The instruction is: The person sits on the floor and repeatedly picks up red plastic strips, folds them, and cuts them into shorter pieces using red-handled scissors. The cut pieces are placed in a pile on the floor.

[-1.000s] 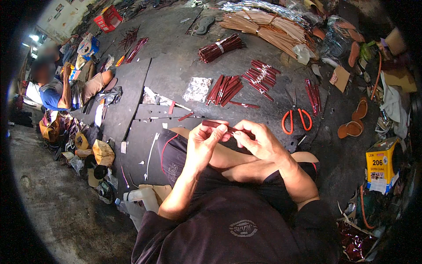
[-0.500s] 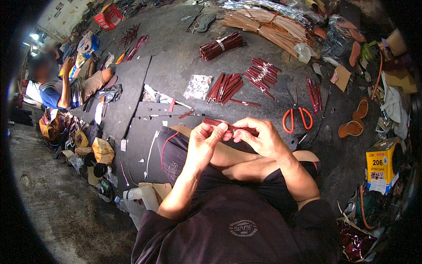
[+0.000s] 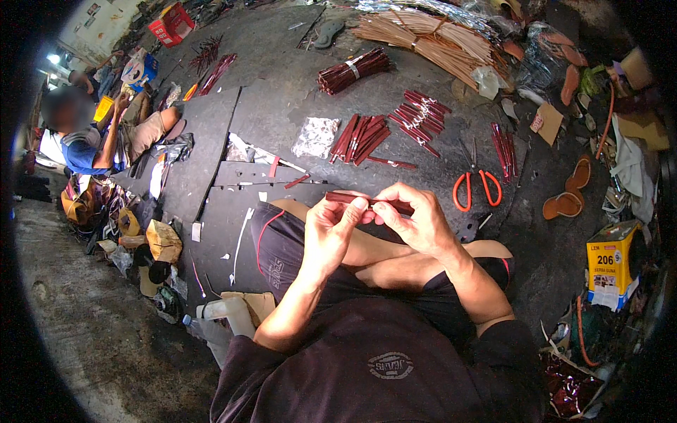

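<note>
A dark red strap [image 3: 342, 197] is stretched between my two hands, above my crossed legs. My left hand [image 3: 326, 229] pinches it between thumb and fingers, with its end sticking out to the left. My right hand [image 3: 421, 220] grips the strap further right, its thumb close to the left thumb. Small detail between the fingertips is hidden. Beyond my hands lie a pile of dark red straps [image 3: 361, 138], another group with shiny pieces on them [image 3: 421, 116], and a clear bag of small pieces [image 3: 315, 137]. Scissors [image 3: 474, 166] with orange handles rest to the right.
Tied dark red strips [image 3: 354, 70] and a large bundle of tan strips [image 3: 430, 46] lie farther off. On the right are brown sandals [image 3: 564, 204] and a yellow tin [image 3: 612, 264]. A co-worker [image 3: 88, 149] sits at the far left, near scraps and a paper bag [image 3: 164, 242].
My right thumb has shifted slightly up and left against the strap; my left hand stays nearly still. The co-worker's raised hand has lowered, and a yellow object now shows beside it.
</note>
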`<state>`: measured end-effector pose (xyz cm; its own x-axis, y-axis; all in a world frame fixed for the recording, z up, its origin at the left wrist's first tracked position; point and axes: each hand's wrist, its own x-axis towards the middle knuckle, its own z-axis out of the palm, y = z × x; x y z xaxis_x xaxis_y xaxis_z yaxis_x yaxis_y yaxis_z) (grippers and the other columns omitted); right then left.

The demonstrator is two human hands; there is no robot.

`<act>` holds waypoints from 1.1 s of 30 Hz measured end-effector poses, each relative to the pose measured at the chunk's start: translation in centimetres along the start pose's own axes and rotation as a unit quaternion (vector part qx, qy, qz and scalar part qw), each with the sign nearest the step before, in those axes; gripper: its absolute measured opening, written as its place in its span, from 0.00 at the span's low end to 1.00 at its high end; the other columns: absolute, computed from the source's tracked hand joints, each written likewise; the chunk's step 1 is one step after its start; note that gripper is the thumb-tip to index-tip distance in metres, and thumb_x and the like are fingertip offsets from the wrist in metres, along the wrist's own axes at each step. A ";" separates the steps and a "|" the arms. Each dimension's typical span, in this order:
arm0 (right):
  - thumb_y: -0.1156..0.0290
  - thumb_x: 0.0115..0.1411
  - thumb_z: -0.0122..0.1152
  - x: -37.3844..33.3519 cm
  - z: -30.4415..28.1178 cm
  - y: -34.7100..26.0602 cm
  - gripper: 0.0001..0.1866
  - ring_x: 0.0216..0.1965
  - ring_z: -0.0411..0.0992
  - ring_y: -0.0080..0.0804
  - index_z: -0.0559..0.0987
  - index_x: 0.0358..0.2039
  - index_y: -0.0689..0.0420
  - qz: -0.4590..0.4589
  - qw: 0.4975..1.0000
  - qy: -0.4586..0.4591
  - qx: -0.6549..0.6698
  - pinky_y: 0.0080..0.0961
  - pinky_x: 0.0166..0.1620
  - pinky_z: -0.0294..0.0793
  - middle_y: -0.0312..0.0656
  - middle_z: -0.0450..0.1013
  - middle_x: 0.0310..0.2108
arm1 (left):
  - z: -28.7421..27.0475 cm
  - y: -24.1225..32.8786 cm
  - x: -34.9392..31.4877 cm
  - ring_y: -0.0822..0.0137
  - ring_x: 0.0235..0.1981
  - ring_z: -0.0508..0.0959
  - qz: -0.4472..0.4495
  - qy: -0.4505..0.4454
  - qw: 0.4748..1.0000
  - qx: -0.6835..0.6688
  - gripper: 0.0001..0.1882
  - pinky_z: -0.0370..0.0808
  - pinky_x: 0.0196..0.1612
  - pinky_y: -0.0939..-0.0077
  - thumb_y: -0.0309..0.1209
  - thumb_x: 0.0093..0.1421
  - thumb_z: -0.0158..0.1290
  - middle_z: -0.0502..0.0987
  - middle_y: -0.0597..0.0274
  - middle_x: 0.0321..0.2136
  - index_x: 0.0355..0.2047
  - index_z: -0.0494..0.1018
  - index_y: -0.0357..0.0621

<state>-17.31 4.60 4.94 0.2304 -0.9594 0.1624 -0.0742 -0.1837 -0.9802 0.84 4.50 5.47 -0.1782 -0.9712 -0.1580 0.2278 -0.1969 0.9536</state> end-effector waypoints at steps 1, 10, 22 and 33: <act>0.72 0.64 0.60 0.0 0.0 0.0 0.06 0.32 0.80 0.29 0.77 0.37 0.62 0.003 1.000 0.001 -0.003 0.25 0.34 0.77 0.43 0.80 0.30 | 0.0 0.0 0.0 0.72 0.33 0.80 0.000 0.001 1.000 0.005 0.09 0.78 0.41 0.79 0.26 0.65 0.55 0.81 0.57 0.34 0.42 0.76 0.32; 0.69 0.65 0.58 0.2 -0.8 1.1 0.09 0.32 0.76 0.23 0.76 0.37 0.62 0.099 0.994 -0.052 0.014 0.24 0.38 0.76 0.39 0.77 0.28 | 0.2 -0.3 -0.3 0.73 0.35 0.80 0.005 -0.009 0.997 0.073 0.09 0.78 0.42 0.79 0.26 0.64 0.57 0.82 0.59 0.34 0.42 0.76 0.33; 0.69 0.63 0.63 -0.1 -0.6 -1.1 0.11 0.40 0.78 0.26 0.78 0.39 0.65 0.087 0.995 -0.035 0.045 0.25 0.43 0.78 0.42 0.79 0.34 | 0.8 -0.4 -0.8 0.75 0.32 0.79 0.033 0.029 0.997 0.068 0.08 0.78 0.40 0.81 0.27 0.63 0.58 0.81 0.62 0.31 0.40 0.77 0.35; 0.73 0.62 0.61 -0.1 -1.0 -0.8 0.07 0.36 0.78 0.28 0.76 0.36 0.64 0.030 0.999 -0.041 -0.018 0.26 0.40 0.76 0.43 0.79 0.32 | 0.1 0.0 0.1 0.72 0.31 0.80 -0.058 -0.011 0.998 -0.011 0.08 0.78 0.39 0.79 0.26 0.64 0.56 0.82 0.58 0.31 0.39 0.76 0.33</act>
<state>-18.25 4.65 5.87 0.3029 -0.9486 0.0916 -0.1248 -0.1348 -0.9830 0.79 4.43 5.52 -0.2258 -0.9384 -0.2614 0.2261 -0.3115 0.9229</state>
